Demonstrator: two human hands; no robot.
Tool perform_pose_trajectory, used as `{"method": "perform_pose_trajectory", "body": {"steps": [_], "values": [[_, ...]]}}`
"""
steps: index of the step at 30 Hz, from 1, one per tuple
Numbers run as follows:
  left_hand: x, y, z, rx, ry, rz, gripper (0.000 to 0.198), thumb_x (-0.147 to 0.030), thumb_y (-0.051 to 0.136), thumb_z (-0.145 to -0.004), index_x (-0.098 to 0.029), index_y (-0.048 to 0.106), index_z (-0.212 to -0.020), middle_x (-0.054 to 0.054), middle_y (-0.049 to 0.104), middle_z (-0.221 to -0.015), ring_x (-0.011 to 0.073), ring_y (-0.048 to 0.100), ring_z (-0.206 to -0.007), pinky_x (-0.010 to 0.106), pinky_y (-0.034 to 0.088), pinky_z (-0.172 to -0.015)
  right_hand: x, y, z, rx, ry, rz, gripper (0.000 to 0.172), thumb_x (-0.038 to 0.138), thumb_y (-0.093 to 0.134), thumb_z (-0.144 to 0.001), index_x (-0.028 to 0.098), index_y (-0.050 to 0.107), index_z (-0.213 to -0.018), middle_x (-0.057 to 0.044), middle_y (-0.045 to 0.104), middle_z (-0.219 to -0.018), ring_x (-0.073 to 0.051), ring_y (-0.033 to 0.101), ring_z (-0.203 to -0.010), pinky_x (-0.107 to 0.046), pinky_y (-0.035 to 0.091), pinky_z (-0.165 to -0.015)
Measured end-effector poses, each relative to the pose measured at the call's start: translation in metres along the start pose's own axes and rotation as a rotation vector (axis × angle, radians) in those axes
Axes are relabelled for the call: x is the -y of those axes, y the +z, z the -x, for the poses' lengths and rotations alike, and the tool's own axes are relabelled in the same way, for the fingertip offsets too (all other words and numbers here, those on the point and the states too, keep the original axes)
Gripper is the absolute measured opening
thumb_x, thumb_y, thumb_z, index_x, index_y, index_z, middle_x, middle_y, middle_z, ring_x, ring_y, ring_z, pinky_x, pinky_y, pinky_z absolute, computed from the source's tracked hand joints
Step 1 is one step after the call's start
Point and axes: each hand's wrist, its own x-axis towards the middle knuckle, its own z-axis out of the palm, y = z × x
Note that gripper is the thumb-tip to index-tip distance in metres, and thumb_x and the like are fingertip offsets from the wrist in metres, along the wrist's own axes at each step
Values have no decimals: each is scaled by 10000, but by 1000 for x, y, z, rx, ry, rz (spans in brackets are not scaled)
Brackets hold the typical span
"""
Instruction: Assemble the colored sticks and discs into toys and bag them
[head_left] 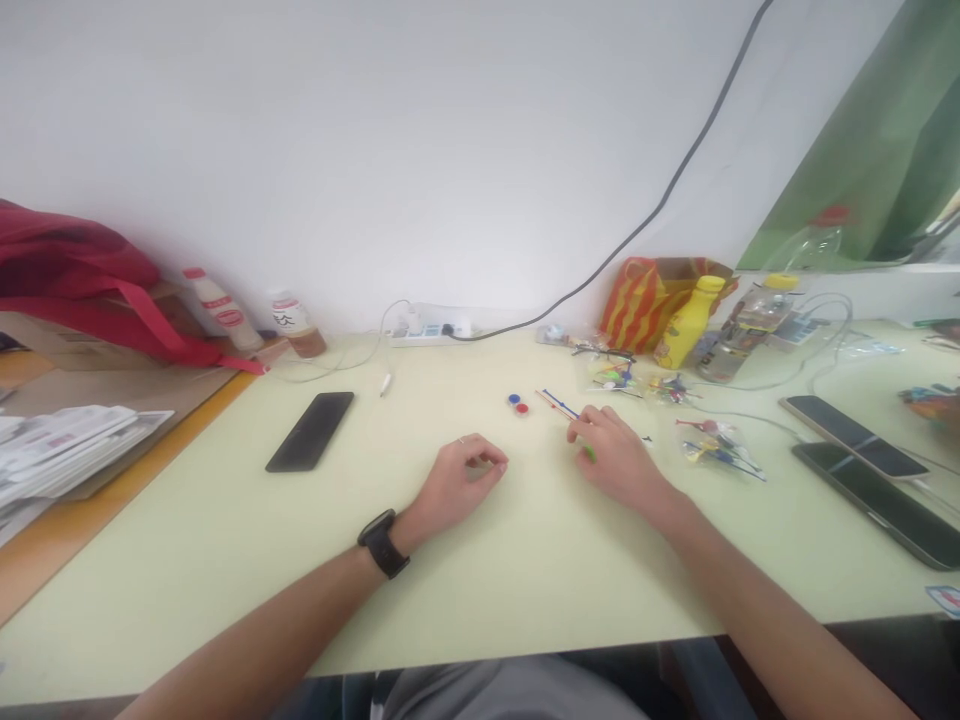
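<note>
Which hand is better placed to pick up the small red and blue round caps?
Probably the left hand: it looks empty and near the small round caps, while the right hand holds thin coloured sticks.

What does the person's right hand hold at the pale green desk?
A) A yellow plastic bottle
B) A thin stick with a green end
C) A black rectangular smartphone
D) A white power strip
B. The right hand has the thin stick with a green end between its fingers and thumb.
</note>
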Motion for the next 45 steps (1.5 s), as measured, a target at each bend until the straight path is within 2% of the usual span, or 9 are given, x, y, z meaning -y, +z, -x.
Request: {"method": "perform_pose_trajectory", "body": {"steps": [4, 7, 12, 15, 18, 26, 33, 45], "values": [[0, 0, 0, 3, 5, 3, 104, -254, 666, -915, -231, 765, -893, 60, 735, -943, 210, 649, -879, 343, 514, -810, -10, 1, -1, -16, 24, 160, 463, -102, 453, -729, 206, 686, -984, -123, 622, -1043, -298, 522, -983, -423, 440, -810], [-1, 0, 0, 15, -5, -4, 110, -251, 659, -918, -229, 764, -895, 61, 732, -952, 209, 651, -890, 340, 517, -815, -4, 3, -1, -38, 16, 127, 454, -87, 434, -776, 196, 679, -1033, -138, 615, -1097, -311, 523, -1045, -437, 463, -861], [-1, 0, 0, 12, -3, 22, 104, -265, 672, -910, -230, 770, -903, 62, 732, -945, 213, 648, -888, 335, 520, -811, 21, 12, 3, -41, -78, -133, 296, 145, 523, -926, 222, 607, -1199, -132, 570, -1289, -302, 494, -1267, -449, 485, -1032], [-3, 1, 0, 15, -2, 28, 112, -274, 670, -911, -228, 772, -907, 62, 734, -944, 213, 650, -889, 338, 526, -820, 28, 17, 5, -15, -80, -158, 283, 260, 554, -960, 228, 582, -1240, -145, 500, -1425, -318, 414, -1380, -496, 453, -1098], [-4, 1, 0, 22, -1, 12, 118, -274, 665, -914, -224, 771, -901, 61, 733, -941, 211, 655, -886, 338, 530, -822, 26, 19, 4, -14, -55, -139, 273, 323, 547, -984, 234, 577, -1240, -147, 456, -1491, -331, 369, -1412, -537, 417, -1134], [-3, 1, 0, 28, 5, -2, 112, -247, 658, -918, -222, 765, -895, 60, 733, -946, 210, 665, -897, 332, 535, -817, 18, 17, 2, 4, 6, -76, 265, 389, 466, -1031, 215, 583, -1193, -153, 507, -1455, -355, 369, -1393, -568, 392, -1135], [-2, 1, 1, 35, -2, 0, 114, -247, 656, -923, -220, 765, -907, 59, 737, -945, 209, 670, -894, 327, 539, -807, 17, 13, -1, 22, 5, -105, 247, 366, 515, -1010, 194, 597, -1168, -151, 626, -1240, -326, 512, -1221, -510, 461, -1045], [-2, 1, 1, 44, -3, -35, 100, -217, 642, -921, -209, 741, -914, 36, 735, -948, 180, 675, -890, 314, 556, -826, 17, 12, -1, 63, 98, -74, 307, 384, 552, -987, 178, 629, -1201, -153, 629, -1275, -313, 562, -1218, -442, 454, -1033]]}}
